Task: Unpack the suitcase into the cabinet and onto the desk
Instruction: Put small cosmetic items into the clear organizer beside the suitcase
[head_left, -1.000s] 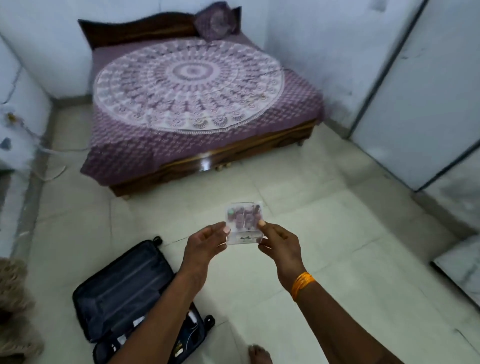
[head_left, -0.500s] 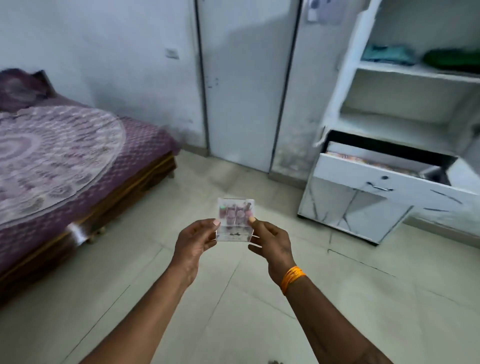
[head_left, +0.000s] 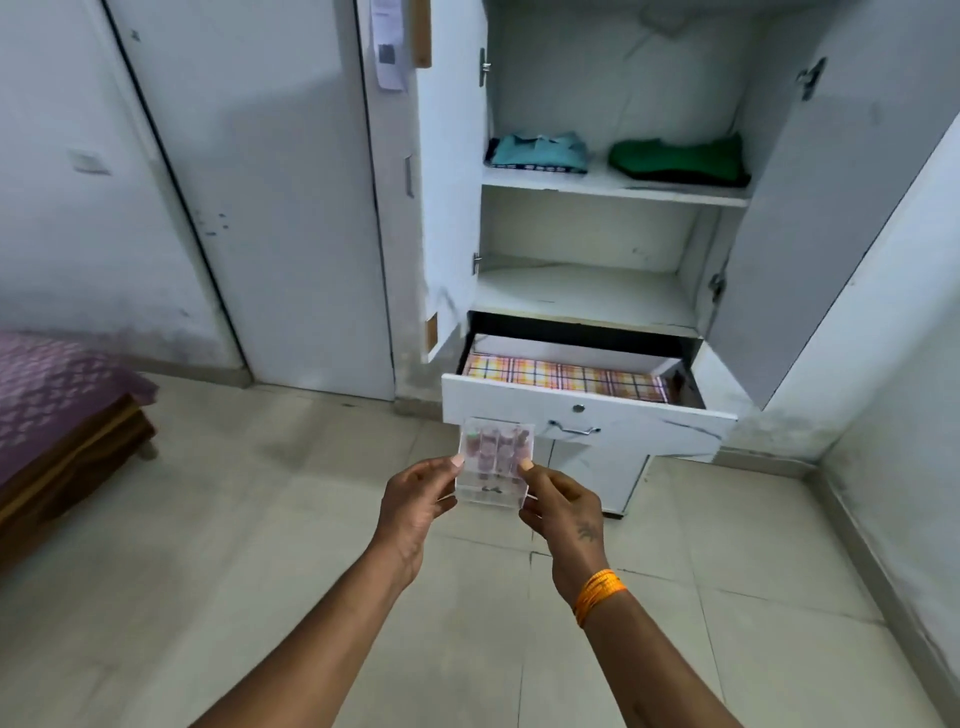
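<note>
Up front, left hand (head_left: 415, 501) and right hand (head_left: 563, 501) pinching clear box (head_left: 493, 462), pink things inside blurry, open drawer (head_left: 587, 415) behind, bed (head_left: 57, 410) cut off.

Contents of clear box (head_left: 494, 460) blurred: pinkish shapes, kind not tellable. Bed (head_left: 57, 415) cut off by left edge. Drawer (head_left: 587, 410) interior mostly hidden behind its front panel. Paper (head_left: 388, 44) on cabinet door (head_left: 395, 208) too small to read, top cropped.

Head cam, down toward cabinet (head_left: 587, 291).
</note>
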